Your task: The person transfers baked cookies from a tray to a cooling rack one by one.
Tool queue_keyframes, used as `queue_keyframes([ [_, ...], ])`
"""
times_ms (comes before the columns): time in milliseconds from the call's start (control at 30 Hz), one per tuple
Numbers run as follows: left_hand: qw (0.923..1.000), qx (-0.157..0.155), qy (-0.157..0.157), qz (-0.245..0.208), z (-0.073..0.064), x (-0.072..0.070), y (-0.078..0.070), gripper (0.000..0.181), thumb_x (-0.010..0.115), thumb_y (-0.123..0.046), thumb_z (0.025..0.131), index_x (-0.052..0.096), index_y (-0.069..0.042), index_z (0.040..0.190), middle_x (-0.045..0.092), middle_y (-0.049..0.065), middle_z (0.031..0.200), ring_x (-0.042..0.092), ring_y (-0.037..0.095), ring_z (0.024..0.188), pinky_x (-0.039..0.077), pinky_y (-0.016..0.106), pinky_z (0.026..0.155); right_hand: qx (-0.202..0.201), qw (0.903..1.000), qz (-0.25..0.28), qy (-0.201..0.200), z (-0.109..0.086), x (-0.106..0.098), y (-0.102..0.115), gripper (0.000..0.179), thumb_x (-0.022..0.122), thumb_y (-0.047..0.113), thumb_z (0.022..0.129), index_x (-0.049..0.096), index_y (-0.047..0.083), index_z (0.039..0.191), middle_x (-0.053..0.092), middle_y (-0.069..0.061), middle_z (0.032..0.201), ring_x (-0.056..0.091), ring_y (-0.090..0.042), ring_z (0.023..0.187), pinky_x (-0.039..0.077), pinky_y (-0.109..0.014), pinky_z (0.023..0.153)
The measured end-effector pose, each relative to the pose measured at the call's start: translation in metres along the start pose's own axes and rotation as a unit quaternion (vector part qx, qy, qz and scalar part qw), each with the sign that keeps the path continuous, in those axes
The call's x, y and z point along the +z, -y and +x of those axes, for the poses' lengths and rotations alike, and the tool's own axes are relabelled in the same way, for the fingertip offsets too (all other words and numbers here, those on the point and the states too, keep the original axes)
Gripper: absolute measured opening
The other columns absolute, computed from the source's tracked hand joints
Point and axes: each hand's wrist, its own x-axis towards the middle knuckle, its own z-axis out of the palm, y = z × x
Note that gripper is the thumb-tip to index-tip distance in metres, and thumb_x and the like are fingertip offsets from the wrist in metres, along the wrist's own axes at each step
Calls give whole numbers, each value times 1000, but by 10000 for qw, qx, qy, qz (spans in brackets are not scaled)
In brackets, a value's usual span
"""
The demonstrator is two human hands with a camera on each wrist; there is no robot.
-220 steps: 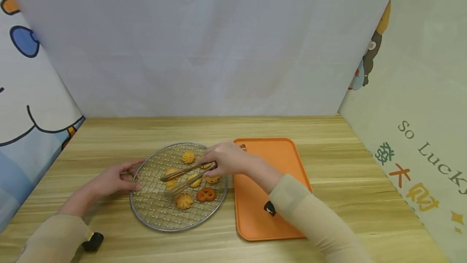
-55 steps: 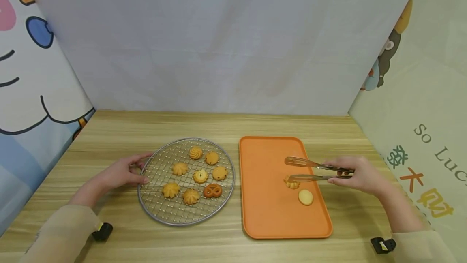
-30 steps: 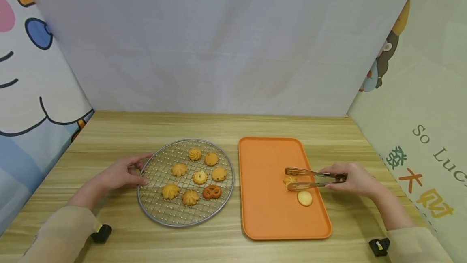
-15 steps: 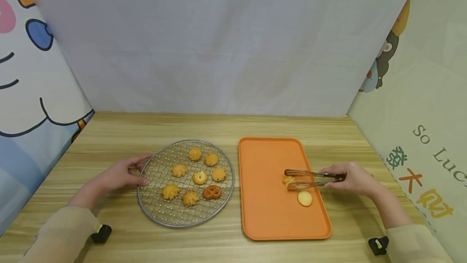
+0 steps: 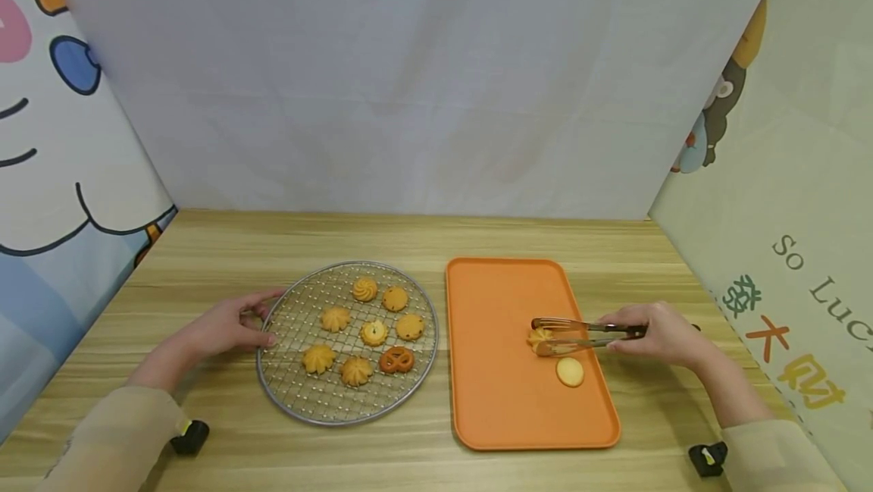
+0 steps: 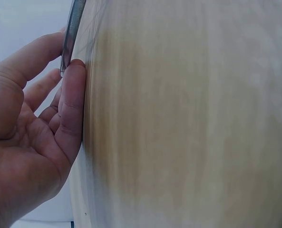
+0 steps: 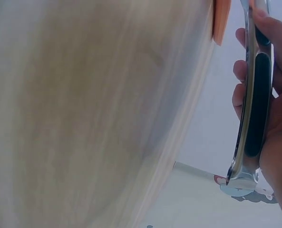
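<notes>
My left hand [image 5: 228,325] holds the left rim of a round wire cooling rack [image 5: 303,393], thumb on top. In the left wrist view, thumb and fingers [image 6: 70,99] pinch the metal rim [image 6: 72,35]. On the rack lie several cookies, among them a brown pretzel [image 5: 396,359]. My right hand [image 5: 658,334] grips metal tongs [image 5: 580,325]; the right wrist view shows their dark-inlaid handle [image 7: 257,104] in the palm. The tong tips stand on either side of a ridged flower-shaped cookie [image 5: 539,336] on the orange tray [image 5: 505,408]. A plain round cookie [image 5: 570,371] lies just nearer.
Rack and tray sit side by side on a wood-grain table [image 5: 382,462], a narrow strip between them. A pale sheet [image 5: 409,98] rises at the back. Printed panels stand left and right, the right one [image 5: 784,173] with lettering.
Several seconds ago the tongs were over the rack; the right hand has since moved right to the tray. Lately the tips came down around the flower-shaped cookie. The left hand stays on the rim.
</notes>
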Motion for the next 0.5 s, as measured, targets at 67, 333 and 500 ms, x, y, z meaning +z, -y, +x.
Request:
queue_keyframes([
  [67, 10000, 0, 6, -10, 0, 0, 0, 91, 79, -19, 75, 26, -6, 148, 47, 22, 114, 61, 20, 81, 53, 28, 68, 19, 10000, 8, 25, 0, -1, 1, 31, 81, 15, 72, 74, 13, 102, 71, 0, 91, 55, 2, 68, 46, -18, 54],
  [333, 10000, 42, 38, -17, 0, -1, -2, 91, 78, -18, 75, 26, -4, 148, 47, 23, 114, 61, 21, 82, 53, 28, 68, 34, 9994, 285, 173, 5, -3, 6, 28, 79, 18, 76, 73, 14, 104, 71, 1, 91, 52, 4, 64, 46, -19, 52],
  [500, 9999, 60, 25, 114, 0, -1, -1, 92, 79, -21, 74, 26, -5, 148, 48, 21, 114, 61, 20, 82, 53, 28, 69, 23, 9978, 610, 272, 12, -9, 12, 28, 77, 16, 78, 72, 9, 104, 71, -4, 92, 54, 3, 63, 47, -20, 50],
])
